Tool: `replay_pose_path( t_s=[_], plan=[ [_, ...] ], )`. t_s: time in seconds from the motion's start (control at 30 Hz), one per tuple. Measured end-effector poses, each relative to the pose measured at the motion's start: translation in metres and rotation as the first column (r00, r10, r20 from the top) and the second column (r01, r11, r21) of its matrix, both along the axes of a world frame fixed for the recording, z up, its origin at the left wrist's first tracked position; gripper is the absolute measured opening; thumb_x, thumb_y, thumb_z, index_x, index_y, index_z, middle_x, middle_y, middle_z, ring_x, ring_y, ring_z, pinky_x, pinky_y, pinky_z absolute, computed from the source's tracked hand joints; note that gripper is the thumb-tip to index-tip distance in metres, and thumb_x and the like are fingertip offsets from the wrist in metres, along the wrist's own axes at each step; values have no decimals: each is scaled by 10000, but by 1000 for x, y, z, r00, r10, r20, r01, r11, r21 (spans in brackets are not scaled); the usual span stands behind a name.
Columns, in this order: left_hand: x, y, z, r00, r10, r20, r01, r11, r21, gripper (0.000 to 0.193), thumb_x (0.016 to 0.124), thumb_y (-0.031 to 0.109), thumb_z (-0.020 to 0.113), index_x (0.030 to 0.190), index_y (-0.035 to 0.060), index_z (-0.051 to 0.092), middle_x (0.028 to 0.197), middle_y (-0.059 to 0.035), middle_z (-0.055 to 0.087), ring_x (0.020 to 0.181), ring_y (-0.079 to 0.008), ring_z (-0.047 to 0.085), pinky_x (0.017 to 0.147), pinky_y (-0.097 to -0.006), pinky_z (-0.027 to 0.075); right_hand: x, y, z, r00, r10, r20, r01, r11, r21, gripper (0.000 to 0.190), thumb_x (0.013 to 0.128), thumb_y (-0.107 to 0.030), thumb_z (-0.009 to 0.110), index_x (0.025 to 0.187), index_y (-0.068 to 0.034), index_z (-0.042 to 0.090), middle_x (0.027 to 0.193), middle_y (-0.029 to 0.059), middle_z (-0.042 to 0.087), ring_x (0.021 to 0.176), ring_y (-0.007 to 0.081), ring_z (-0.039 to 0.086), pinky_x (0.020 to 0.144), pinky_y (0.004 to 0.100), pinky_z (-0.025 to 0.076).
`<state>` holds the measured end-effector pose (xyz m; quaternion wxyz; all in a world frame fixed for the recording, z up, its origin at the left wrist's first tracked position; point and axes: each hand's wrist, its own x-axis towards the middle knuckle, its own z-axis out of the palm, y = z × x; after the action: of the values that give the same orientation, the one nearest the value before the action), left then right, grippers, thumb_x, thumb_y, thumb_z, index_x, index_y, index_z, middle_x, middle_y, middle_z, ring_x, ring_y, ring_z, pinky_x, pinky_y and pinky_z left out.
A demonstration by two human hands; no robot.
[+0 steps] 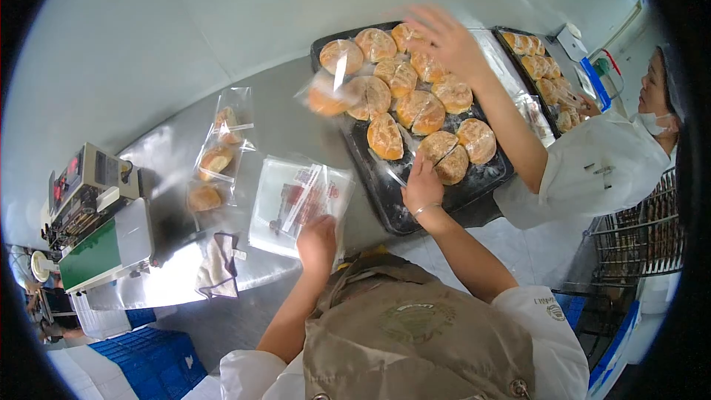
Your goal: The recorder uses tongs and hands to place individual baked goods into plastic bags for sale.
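Observation:
My left hand point(318, 241) rests with curled fingers on the lower right part of a stack of clear printed plastic bags point(278, 203); whether it pinches one is unclear. My right hand point(423, 186), wearing a bracelet, holds a slim metal utensil point(393, 174), its type unclear, over a black baking tray point(397, 222). The fingers are beside a halved, flour-dusted bread roll point(444, 158). Several more rolls point(420, 112) lie on the tray. A blurred roll in clear plastic point(329, 97) is at the tray's left edge. Left of the bag stack are several bagged bread pieces point(215, 161).
A co-worker's blurred hand point(441, 36) is over the tray's far side. Another bread tray point(536, 75) stands at the right. A benchtop machine with a green belt point(91, 255) and a cloth point(219, 266) are at the left; blue crates point(150, 364) are below.

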<state>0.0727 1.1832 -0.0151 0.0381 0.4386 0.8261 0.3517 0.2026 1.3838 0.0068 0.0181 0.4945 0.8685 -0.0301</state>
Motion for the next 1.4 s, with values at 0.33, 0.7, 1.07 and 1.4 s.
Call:
replay_pose_path(
  t_s=[0.33, 0.7, 1.07, 1.4],
  plan=[
    [-14, 4, 5, 833, 252, 492, -195, 967, -165, 182, 717, 220, 622, 816, 77, 672, 745, -145, 632, 671, -285, 611, 604, -355, 466, 42, -5, 50, 978, 191, -82, -192, 981, 2, 797, 689, -200, 642, 1317, 7, 196, 1054, 187, 448, 903, 333, 523, 696, 383, 473],
    [-16, 16, 2, 814, 281, 509, -310, 950, -30, 175, 740, 154, 656, 801, -10, 659, 687, -85, 646, 605, -131, 588, 579, -262, 453, 61, -53, 119, 774, 594, -222, -626, 662, -412, 798, 723, -286, 607, 1325, 13, 177, 1003, 187, 484, 801, 329, 554, 664, 382, 470],
    [-6, 10, 68, 818, -169, 549, -20, 946, 322, 134, 761, 142, 635, 837, 52, 572, 1293, -239, 363, 1259, -358, 267, 1029, -396, 200, -20, -85, 110, 822, 569, 27, -546, 800, -247, 772, 678, -233, 653, 1281, 44, 258, 972, 171, 484, 785, 290, 569, 620, 370, 486],
    [-161, 15, 109, 643, 190, 742, -668, 614, 421, 157, 823, 202, 569, 800, 48, 548, 659, 5, 498, 560, -88, 438, 496, -217, 363, 33, -73, 165, 901, 415, -123, -431, 887, -165, 798, 613, -186, 641, 1274, 10, 240, 920, 183, 491, 745, 320, 550, 583, 418, 471]
  ],
)
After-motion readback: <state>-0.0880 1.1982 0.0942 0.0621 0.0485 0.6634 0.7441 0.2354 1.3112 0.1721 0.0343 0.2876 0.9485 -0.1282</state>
